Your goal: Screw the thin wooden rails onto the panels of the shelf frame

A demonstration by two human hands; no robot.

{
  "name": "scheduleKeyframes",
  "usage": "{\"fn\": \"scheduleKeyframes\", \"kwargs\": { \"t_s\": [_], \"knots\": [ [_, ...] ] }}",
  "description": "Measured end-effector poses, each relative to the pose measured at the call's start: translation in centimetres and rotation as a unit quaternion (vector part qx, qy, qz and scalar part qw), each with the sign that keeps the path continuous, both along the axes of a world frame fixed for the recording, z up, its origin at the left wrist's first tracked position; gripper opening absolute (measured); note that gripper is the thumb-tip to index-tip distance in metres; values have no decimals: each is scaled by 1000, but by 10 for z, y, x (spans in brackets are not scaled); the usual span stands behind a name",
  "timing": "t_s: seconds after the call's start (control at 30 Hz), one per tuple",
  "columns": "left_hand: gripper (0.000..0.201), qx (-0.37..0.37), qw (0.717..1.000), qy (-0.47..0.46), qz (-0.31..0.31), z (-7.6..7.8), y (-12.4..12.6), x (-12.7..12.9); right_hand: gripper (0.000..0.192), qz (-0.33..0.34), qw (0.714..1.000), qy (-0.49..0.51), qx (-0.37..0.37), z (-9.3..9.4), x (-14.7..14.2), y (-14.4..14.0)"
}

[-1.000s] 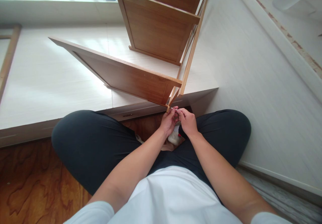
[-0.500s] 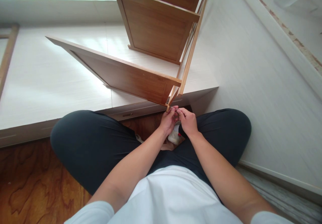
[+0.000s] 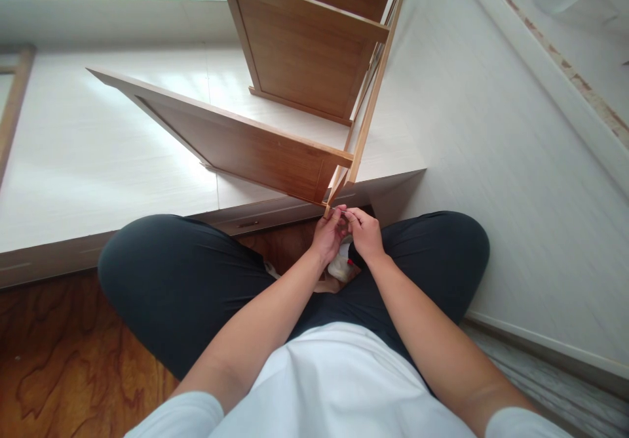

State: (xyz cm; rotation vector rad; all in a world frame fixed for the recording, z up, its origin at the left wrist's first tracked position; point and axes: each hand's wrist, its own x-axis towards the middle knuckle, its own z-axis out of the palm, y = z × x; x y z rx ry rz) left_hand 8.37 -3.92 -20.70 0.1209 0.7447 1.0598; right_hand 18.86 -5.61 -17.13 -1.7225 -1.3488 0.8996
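A brown wooden shelf unit (image 3: 280,143) with panelled boards rests on the white ledge, its long side rail (image 3: 376,90) running away from me. At the rail's near lower end, my left hand (image 3: 328,236) is closed, its fingertips against the wooden corner. What lies inside its fingers is hidden. My right hand (image 3: 364,233) is close beside it, pinching a thin metal rod (image 3: 341,210) that points left toward that corner. The rod's tip and exact kind are too small to tell.
My bent knees flank both hands. The white ledge (image 3: 98,143) has a drawer front with a handle (image 3: 248,224) below. A white panel (image 3: 491,182) rises on the right. At the far left stands a wooden frame (image 3: 14,110); a pale shoe (image 3: 340,267) shows under my hands.
My right hand has shifted very slightly at the rod. The left hand stays at the wooden corner, and the shelf unit keeps its place.
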Motion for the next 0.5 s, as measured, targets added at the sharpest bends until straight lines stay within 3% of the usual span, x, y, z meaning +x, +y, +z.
{"fn": "scheduleKeyframes", "kwargs": {
  "t_s": [0.17,0.33,0.4,0.5],
  "knots": [
    [39,18,999,23,-14,0,0,0,38,-30,979,185,-76,-5,-2,4],
    [46,36,998,34,-27,1,-1,1,32,-39,891,411,-190,-4,-1,10],
    [47,37,998,41,-29,1,-1,0,30,-33,867,446,-221,-2,0,12],
    [47,34,998,42,-38,3,-2,0,32,-37,858,454,-236,-1,1,12]
  ]
}}
